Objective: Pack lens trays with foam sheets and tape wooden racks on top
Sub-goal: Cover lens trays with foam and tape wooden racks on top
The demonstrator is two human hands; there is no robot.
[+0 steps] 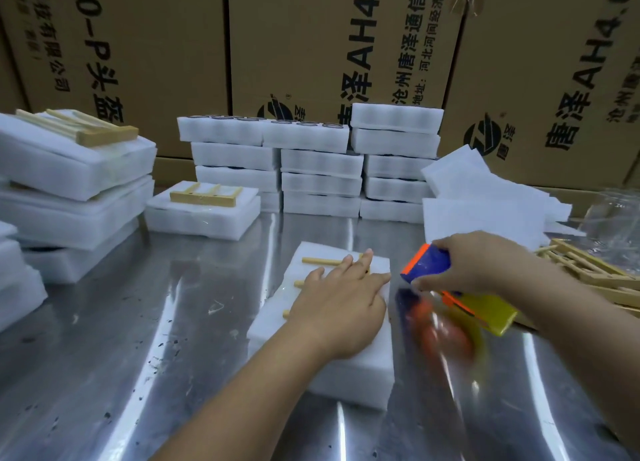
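Head view shows your left hand point(341, 299) lying flat, fingers point(367, 258) straight, pressing the wooden rack point(320, 261) onto the foam-wrapped tray point(346, 367) at the middle of the worktop point(138, 339). Your right hand point(474, 263) curls round the blurred tape dispenser point(450, 287) just beside the tray's right edge. Stacked trays point(322, 183) line the far edge
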